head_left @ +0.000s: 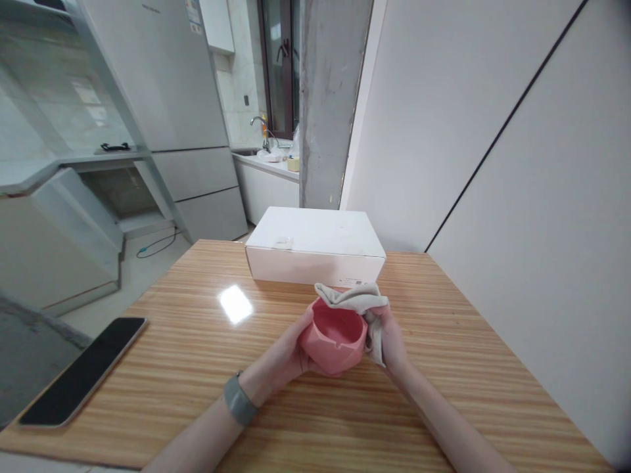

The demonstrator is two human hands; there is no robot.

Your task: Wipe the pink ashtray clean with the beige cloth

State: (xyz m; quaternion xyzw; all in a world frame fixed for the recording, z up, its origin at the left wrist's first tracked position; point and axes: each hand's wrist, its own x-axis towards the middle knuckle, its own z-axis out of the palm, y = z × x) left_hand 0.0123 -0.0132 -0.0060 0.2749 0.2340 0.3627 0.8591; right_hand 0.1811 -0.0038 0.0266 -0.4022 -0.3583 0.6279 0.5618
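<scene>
My left hand (290, 348) grips a pink faceted ashtray (332, 351) by its left side, thumb near the rim and fingers under it. The ashtray is tilted so its hollow inside faces me, and small notches show in its rim. In my right hand (393, 338) is a bunched light grey cloth (352, 299), with the fingers closed round it. The cloth lies over the far rim of the ashtray and hangs down its right side. Part of my right fingers is hidden behind the cloth.
A white cardboard box (315, 253) lies at the far edge of the wood-grain table (187, 368). On the table's left is a dark flat phone-like slab (83, 371). A white wall (493, 197) borders the right side. Beyond stand a fridge (162, 85) and a sink counter (269, 184).
</scene>
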